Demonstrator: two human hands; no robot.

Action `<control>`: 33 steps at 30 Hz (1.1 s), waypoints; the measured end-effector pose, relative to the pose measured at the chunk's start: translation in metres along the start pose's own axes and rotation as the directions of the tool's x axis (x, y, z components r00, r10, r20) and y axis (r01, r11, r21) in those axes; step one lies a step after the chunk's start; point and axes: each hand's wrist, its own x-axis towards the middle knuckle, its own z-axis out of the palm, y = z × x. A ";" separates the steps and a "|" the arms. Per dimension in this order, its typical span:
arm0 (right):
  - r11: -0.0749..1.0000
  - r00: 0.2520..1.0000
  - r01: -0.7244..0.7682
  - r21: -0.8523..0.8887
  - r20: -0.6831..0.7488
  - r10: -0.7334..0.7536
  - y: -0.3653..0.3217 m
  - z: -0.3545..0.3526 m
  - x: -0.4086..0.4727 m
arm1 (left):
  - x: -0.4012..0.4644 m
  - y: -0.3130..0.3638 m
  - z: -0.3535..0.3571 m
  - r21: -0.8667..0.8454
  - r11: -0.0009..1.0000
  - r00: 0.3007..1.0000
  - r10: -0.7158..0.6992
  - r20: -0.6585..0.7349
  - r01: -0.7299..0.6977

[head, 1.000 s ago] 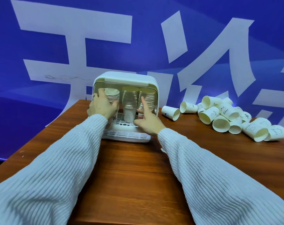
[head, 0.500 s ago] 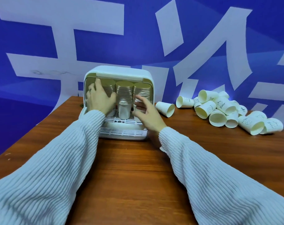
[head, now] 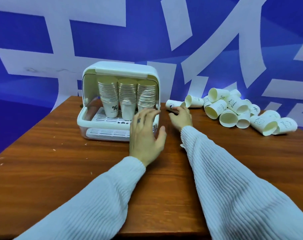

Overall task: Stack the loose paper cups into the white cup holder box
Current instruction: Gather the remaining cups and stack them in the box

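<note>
Both hands have come away from the three stacks inside the white cup holder box (head: 120, 73), so that adjusting step looks finished. The left hand (head: 145, 135) now hovers at the box's right front corner, fingers spread and holding nothing. The right hand (head: 181, 116) has moved to the box's right, fingers curling onto a lying loose cup (head: 173, 104) on the desk (head: 60, 170). The remaining pile (head: 242, 110) lies farther right of the box, still unstacked.
</note>
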 end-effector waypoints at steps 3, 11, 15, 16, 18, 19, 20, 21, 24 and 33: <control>1.000 0.998 -0.001 -0.025 0.064 0.003 0.003 0.004 0.019 | -0.002 0.002 0.002 -0.016 1.000 0.999 0.015 0.036 -0.014; 0.995 0.994 -0.073 0.069 -0.074 0.079 0.014 0.012 0.030 | 0.007 -0.009 0.003 -0.014 0.999 0.998 -0.034 0.057 0.035; 0.940 0.962 0.029 0.339 -0.264 0.066 0.004 -0.009 -0.006 | 0.006 -0.011 0.002 0.017 0.999 0.997 -0.036 0.072 0.035; 0.912 0.955 0.071 0.404 -0.291 0.055 0.002 -0.018 -0.018 | 0.005 -0.010 0.002 0.028 0.999 0.996 -0.030 0.083 0.028; 0.868 0.947 0.162 0.469 -0.321 -0.003 -0.001 -0.035 -0.041 | 0.004 -0.007 0.001 0.061 0.998 0.994 -0.002 0.109 -0.005; 0.850 0.948 0.210 0.483 -0.313 -0.056 -0.001 -0.042 -0.051 | 0.004 -0.006 0.000 0.086 0.996 0.992 0.020 0.124 -0.030; 0.831 0.949 0.259 0.493 -0.289 -0.125 -0.003 -0.049 -0.061 | 0.004 -0.003 0.000 0.110 0.992 0.988 0.043 0.147 -0.060; 0.811 0.949 0.300 0.502 -0.248 -0.197 -0.005 -0.053 -0.070 | 0.005 -0.001 -0.001 0.132 0.987 0.982 0.068 0.177 -0.092; 0.742 0.918 0.364 0.563 -0.083 -0.388 -0.011 -0.059 -0.092 | 0.003 0.004 -0.002 0.153 0.975 0.951 0.110 0.290 -0.160; 0.869 0.968 0.250 0.427 -0.113 -0.223 -0.027 -0.026 -0.003 | 0.005 0.004 -0.015 -0.079 0.995 0.991 -0.047 0.125 0.058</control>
